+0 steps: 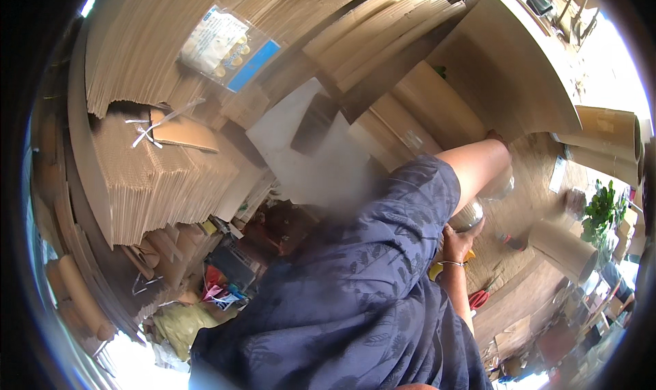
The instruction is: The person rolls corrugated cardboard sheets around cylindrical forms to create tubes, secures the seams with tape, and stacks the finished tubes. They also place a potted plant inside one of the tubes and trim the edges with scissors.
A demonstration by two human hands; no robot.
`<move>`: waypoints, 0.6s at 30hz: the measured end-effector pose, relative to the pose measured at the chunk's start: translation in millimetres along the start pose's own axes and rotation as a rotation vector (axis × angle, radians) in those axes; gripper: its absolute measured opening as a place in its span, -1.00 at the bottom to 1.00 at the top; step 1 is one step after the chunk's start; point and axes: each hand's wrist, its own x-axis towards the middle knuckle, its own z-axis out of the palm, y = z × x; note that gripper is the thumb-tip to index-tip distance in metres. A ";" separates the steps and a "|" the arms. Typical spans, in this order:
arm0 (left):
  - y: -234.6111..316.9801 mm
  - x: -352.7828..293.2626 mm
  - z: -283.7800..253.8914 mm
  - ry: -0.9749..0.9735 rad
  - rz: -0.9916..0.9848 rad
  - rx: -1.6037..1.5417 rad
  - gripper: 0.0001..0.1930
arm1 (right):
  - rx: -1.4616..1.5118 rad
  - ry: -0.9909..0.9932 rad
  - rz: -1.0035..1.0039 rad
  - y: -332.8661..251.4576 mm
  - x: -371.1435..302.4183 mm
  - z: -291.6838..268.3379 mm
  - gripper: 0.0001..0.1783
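My left arm in a dark blue patterned sleeve reaches across to a large bent cardboard sheet [506, 69]. At its lower edge my left hand [498, 138] is mostly hidden, so its fingers do not show clearly. Nearer to me, my right hand [463, 240], with a band on its wrist, is wrapped round a shiny roll of tape [468, 216]. Something yellow [435, 270] shows beside that wrist. Beyond the left forearm is a clear, shiny round thing [506, 187], partly covered. Both hands are over a brown wooden-looking surface [526, 205].
Tall stacks of flat cardboard [157, 178] fill the left and far side. A white-grey sheet [287, 130] lies by them. Right of my hands are a cardboard tube [564, 250], another rolled cardboard [608, 134], a green plant [605, 205] and red-handled scissors [479, 298].
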 end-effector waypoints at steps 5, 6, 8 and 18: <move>-0.1 -9.2 3.3 -0.024 0.052 -0.023 -0.04 | 0.004 0.008 0.006 3.1 -4.2 7.1 0.47; -5.7 -11.1 1.8 -0.031 0.071 -0.034 -0.03 | 0.066 -0.006 0.036 2.7 -4.1 9.6 0.47; -8.5 -17.3 -0.8 -0.055 0.129 -0.068 0.00 | 0.078 -0.018 0.077 14.7 -3.8 9.3 0.47; 1.8 -56.2 -66.5 -0.261 0.179 -0.087 0.05 | 0.029 -0.011 0.060 -18.9 -8.7 -2.4 0.52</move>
